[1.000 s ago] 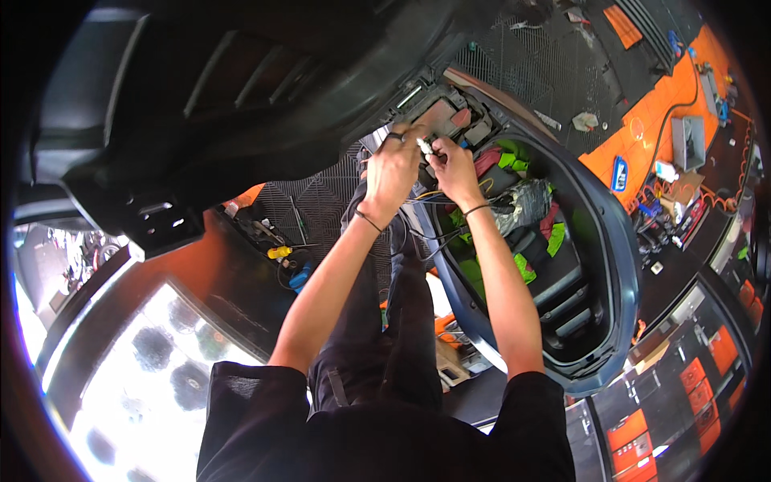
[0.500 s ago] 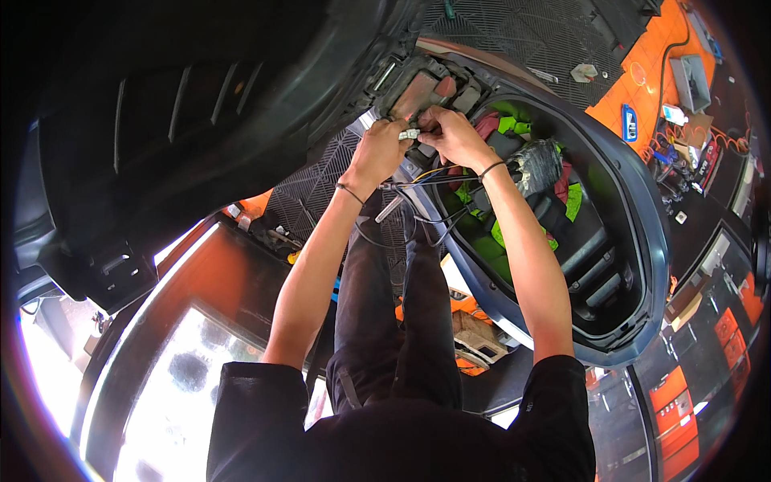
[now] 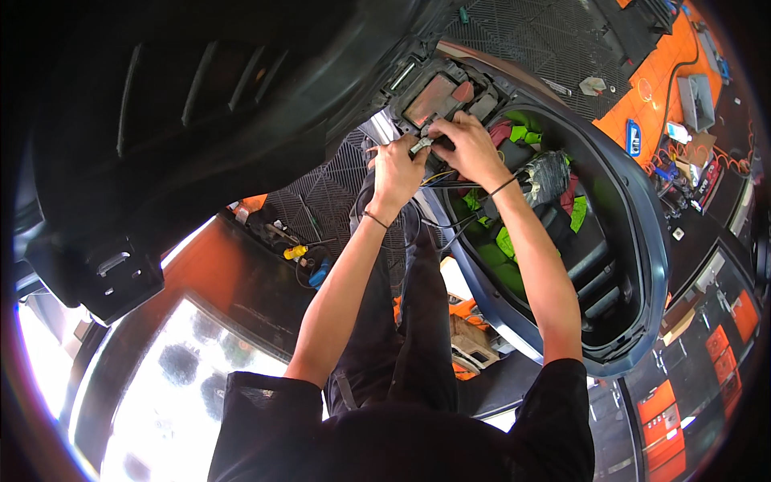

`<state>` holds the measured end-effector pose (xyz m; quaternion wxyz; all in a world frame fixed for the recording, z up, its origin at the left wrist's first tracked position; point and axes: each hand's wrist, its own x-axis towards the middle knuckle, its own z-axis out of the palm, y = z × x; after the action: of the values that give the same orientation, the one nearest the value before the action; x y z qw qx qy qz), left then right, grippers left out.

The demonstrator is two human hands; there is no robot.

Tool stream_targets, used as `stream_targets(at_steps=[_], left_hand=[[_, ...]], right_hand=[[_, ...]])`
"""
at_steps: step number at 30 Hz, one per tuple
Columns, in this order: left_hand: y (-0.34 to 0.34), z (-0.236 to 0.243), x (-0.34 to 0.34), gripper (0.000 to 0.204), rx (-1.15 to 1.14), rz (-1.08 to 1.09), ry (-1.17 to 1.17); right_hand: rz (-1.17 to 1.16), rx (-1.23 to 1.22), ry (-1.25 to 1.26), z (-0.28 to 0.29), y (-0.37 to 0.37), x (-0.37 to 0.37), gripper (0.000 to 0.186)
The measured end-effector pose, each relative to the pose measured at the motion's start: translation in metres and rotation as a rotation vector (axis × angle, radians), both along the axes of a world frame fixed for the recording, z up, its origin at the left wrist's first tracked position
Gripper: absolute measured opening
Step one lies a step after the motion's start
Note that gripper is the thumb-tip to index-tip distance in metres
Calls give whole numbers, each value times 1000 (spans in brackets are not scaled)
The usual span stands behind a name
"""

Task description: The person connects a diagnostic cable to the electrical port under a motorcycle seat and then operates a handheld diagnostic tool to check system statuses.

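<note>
A small white wire connector (image 3: 420, 145) sits between my two hands, just in front of the open hinge end of a scooter. My left hand (image 3: 398, 170) pinches it from the left with thumb and index finger; its other fingers are partly curled. From the right, my right hand (image 3: 471, 149) closes its fingertips at the connector's other end, where the wire is hidden by the fingers. Thin yellow and black wires (image 3: 440, 178) run below the right hand toward the storage compartment. A reddish rectangular cover (image 3: 431, 100) lies just beyond my fingers.
The raised black seat underside (image 3: 233, 120) fills the upper left. To the right, the scooter's storage compartment (image 3: 598, 301) holds bright green and dark red cloth and a wrapped black bundle (image 3: 548, 177). A grey bin (image 3: 696, 103) and blue bottle (image 3: 633, 138) stand at far right.
My view has shifted a little, so the scooter and hands sit slightly lower and further right. Both hands stay at the connector, which is now more tilted.
</note>
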<state>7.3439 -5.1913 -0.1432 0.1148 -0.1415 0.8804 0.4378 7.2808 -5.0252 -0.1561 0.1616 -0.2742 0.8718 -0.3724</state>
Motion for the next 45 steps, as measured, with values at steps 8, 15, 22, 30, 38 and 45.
stream_targets(at_steps=[8, 15, 22, 30, 38, 45], left_hand=[[0, 4, 3, 20, 84, 100, -76], [-3, 1, 6, 20, 129, 121, -77], [-4, -3, 2, 19, 138, 93, -6], [-5, -5, 2, 18, 172, 93, 20], [-7, -7, 4, 18, 178, 104, -21], [-7, -8, 4, 18, 206, 124, -6]], right_hand=[[60, -29, 130, -7, 1, -5, 21], [41, -11, 94, -6, 1, -5, 20], [-9, -54, 52, -9, 1, -5, 19], [-33, -88, -5, -12, 0, -3, 21], [-30, -94, 15, -15, 1, -2, 20], [-58, -106, 24, -19, 0, -1, 20]])
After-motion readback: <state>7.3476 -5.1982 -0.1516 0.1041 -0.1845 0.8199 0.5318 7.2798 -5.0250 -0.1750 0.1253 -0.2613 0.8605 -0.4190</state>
